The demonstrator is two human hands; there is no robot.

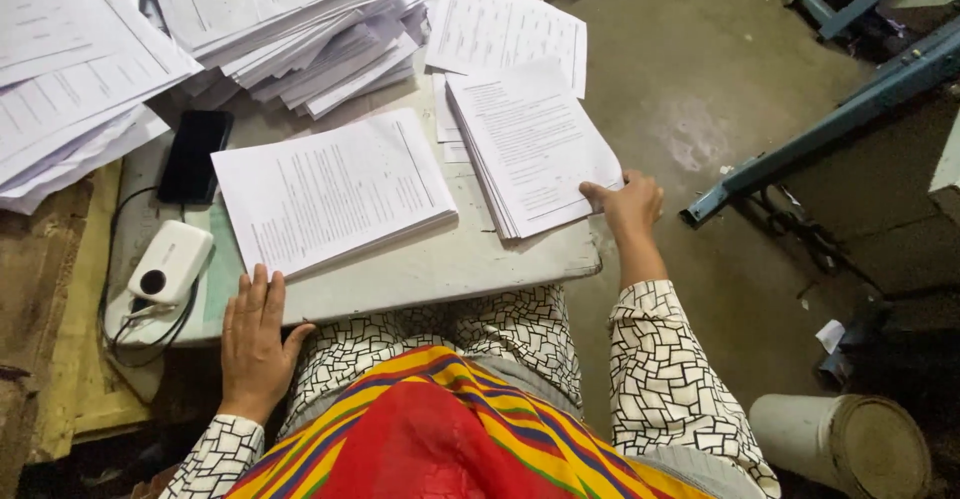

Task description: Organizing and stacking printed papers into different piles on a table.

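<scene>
Paper stack (535, 149) lies at the desk's (440, 269) right edge, long axis running away from the person — the right hand (630, 204) pinches its near right corner. The left hand (255, 339) rests flat and open on the front edge, just below another stack (330, 189).

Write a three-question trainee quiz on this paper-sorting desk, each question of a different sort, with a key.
1. True or false: the right hand grips the corner of the paper stack at the table's right end.
2. Multiple choice: the left hand is
A. holding the black phone
B. lying flat on the table edge, just below the middle paper stack
C. lifting the white device
3. Fill in: the white device with a cable lies on the table's ____ side, in front of the black phone.

Key:
1. True
2. B
3. left
</scene>
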